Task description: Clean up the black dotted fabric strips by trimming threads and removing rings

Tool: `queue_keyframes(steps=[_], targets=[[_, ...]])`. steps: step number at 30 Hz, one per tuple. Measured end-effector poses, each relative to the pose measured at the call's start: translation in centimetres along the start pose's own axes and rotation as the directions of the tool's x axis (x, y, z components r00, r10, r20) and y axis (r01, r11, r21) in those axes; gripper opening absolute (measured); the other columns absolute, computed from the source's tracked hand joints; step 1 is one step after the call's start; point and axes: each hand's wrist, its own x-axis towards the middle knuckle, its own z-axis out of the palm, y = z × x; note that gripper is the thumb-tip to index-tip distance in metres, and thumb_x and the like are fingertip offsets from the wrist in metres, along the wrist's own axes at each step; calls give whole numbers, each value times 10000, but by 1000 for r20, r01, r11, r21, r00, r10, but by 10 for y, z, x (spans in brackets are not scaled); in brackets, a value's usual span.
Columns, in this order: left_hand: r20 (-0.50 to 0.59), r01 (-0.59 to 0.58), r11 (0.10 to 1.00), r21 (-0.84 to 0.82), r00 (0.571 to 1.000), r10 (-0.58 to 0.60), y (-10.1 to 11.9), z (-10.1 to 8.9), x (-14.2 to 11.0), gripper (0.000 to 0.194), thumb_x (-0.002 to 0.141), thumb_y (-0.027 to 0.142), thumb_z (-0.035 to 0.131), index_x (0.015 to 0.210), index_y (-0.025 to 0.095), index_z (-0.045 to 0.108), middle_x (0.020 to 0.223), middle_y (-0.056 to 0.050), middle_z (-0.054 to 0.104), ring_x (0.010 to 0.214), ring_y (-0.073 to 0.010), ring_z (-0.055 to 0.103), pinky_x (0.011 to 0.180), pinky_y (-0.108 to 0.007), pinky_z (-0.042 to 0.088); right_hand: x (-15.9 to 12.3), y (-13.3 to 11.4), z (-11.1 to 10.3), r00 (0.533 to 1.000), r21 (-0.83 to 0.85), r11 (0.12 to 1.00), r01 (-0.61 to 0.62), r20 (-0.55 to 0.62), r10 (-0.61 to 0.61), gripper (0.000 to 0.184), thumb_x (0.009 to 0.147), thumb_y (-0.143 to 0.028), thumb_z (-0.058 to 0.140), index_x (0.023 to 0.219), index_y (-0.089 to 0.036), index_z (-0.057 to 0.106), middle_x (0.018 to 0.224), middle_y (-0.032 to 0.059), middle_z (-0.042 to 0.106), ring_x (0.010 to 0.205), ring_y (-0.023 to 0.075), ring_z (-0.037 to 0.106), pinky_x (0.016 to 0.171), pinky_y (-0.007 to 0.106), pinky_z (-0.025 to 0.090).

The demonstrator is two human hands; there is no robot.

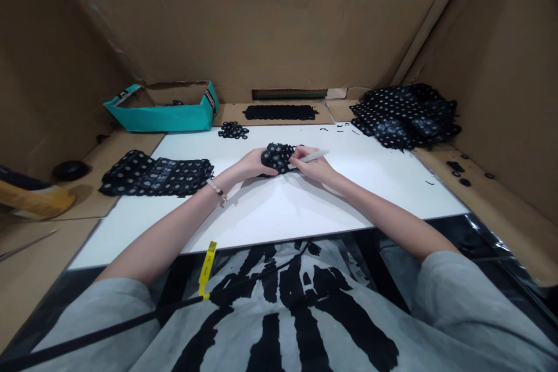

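Observation:
A bunched piece of black fabric with pale dots (277,157) is held above the middle of the white board. My left hand (254,164) is closed on its left side, thumb along the near edge. My right hand (314,165) grips a white pen-like tool (314,156) whose tip points left and down at the fabric's right edge. What the tip touches is too small to make out. Several black rings (233,130) lie in a loose pile beyond my left hand.
Flat dotted fabric pieces (159,174) lie stacked at the left, and a larger heap (405,116) sits at the back right. A teal box (163,118) and a black strip bundle (280,112) stand along the back. Cardboard walls (279,23) enclose the white board (270,209).

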Motion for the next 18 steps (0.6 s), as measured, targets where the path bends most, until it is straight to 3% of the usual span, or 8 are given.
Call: queue_keyframes(steps=[3,8,14,18], targets=[[2,16,998,-65,1000,-16,0,2,-1,610,565,343,836,1124,165,667,1145,-81,702,1073,-316,614,960,-429,472,2,0,-4,997,133,988,-81,-4,82,181,762,-310,598,623,-208,544,772,23,684,760,186,610,700,304,434],[48,56,964,-260,998,-45,5,7,-6,565,612,321,823,1118,148,639,1104,-87,696,981,-258,639,878,-394,512,5,1,0,997,357,932,-69,-7,77,188,755,-338,628,648,-209,543,822,32,716,818,188,647,744,303,474],[138,143,884,-444,986,-90,7,9,-8,571,630,291,834,1116,136,577,883,-70,679,666,-175,626,651,-348,535,2,3,8,997,313,947,-70,56,55,190,771,-341,618,663,-212,531,823,28,721,811,191,652,732,304,475],[163,97,913,-397,986,-34,4,6,-7,572,598,274,850,1095,150,596,952,-69,681,771,-187,635,706,-336,531,0,3,8,995,290,953,-87,65,71,171,780,-328,602,677,-210,532,854,30,731,831,196,659,739,308,468]])
